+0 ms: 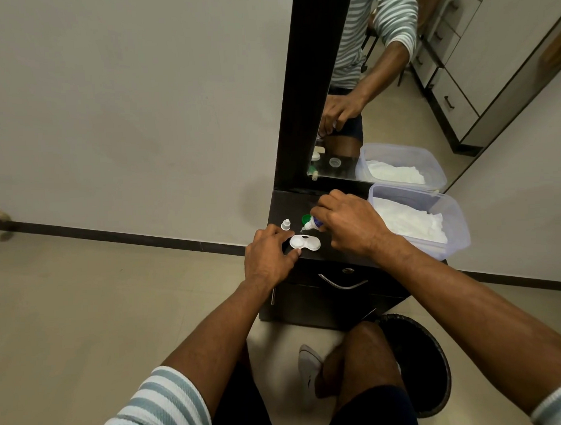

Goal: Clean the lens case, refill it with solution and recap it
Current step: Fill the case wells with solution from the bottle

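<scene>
A white two-well lens case [305,242] lies uncapped on the dark cabinet top [291,205]. My left hand [268,260] rests at the case's left end, fingertips touching its rim. My right hand [349,222] grips a small solution bottle [312,224], tilted with its white nozzle pointing down just above the case. A green cap [305,218] lies just behind the nozzle. The bottle's small white cap [286,225] stands to the left of the case.
A clear plastic tub [444,206] holding white tissue sits on the right of the cabinet top. A mirror [395,81] in a dark frame stands behind. The cabinet has a drawer with a curved handle [342,281]. A black bin [424,360] sits on the floor.
</scene>
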